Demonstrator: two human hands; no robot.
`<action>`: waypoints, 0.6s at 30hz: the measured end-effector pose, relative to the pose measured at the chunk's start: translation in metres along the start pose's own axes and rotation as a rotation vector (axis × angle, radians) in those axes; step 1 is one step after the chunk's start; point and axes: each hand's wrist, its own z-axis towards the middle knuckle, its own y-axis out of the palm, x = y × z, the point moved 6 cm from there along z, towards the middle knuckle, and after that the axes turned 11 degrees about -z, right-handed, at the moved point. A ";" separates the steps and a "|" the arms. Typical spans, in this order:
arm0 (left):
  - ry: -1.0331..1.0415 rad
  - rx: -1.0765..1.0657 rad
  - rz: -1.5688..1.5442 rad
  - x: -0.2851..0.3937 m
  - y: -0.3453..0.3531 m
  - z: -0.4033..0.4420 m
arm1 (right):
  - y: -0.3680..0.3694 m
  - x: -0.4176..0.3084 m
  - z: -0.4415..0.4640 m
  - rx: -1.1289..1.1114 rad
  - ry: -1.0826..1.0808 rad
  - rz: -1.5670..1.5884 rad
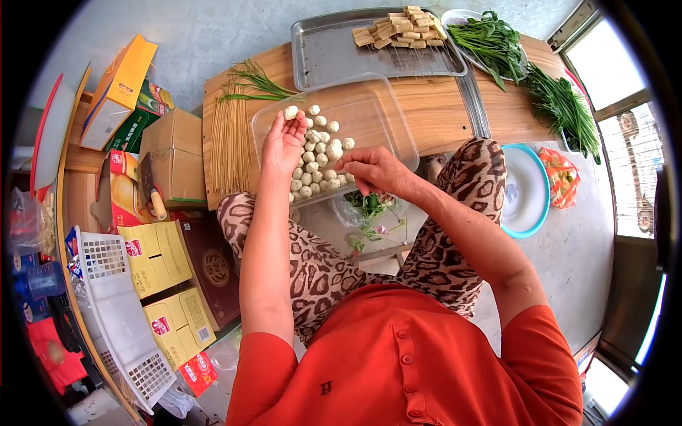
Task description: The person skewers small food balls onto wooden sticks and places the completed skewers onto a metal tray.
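A clear plastic container (398, 117) rests at the table's near edge, with many small whitish speckled balls (310, 157) loose in its left half. Above its left side is my left hand (285, 142), palm up, with a single whitish speckled ball (290, 112) held at the fingertips. My right hand (375, 169) hovers at the container's near right part, beside the pile. Its fingers are curled together, and whatever they may hold is hidden. Left of the container lie many thin bamboo skewers (231, 135) on the wooden table (433, 131).
Behind the container, a metal tray (323, 57) bears skewered beige rolls (401, 30). Metal skewers (472, 103) and leafy greens (486, 46) lie to the right. A blue-rimmed basin (522, 202) is at lower right. Cardboard boxes (174, 160) and a white basket (117, 312) crowd the left.
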 end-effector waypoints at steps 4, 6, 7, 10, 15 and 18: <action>-0.002 -0.004 0.000 0.000 0.002 -0.001 | 0.000 -0.002 -0.001 0.001 0.001 -0.006; -0.001 0.001 -0.002 0.000 0.004 -0.001 | 0.000 -0.002 -0.001 0.000 0.001 -0.006; 0.000 0.001 -0.002 0.000 0.004 -0.002 | 0.000 -0.002 -0.001 0.000 0.001 -0.006; -0.010 -0.006 0.000 0.000 0.005 -0.002 | 0.000 -0.003 -0.002 0.004 0.003 0.000; -0.033 -0.034 0.033 0.002 0.008 -0.003 | 0.000 0.003 0.002 0.006 -0.036 -0.026; -0.048 -0.042 0.032 0.002 0.010 -0.002 | -0.001 0.002 0.002 0.005 -0.057 -0.044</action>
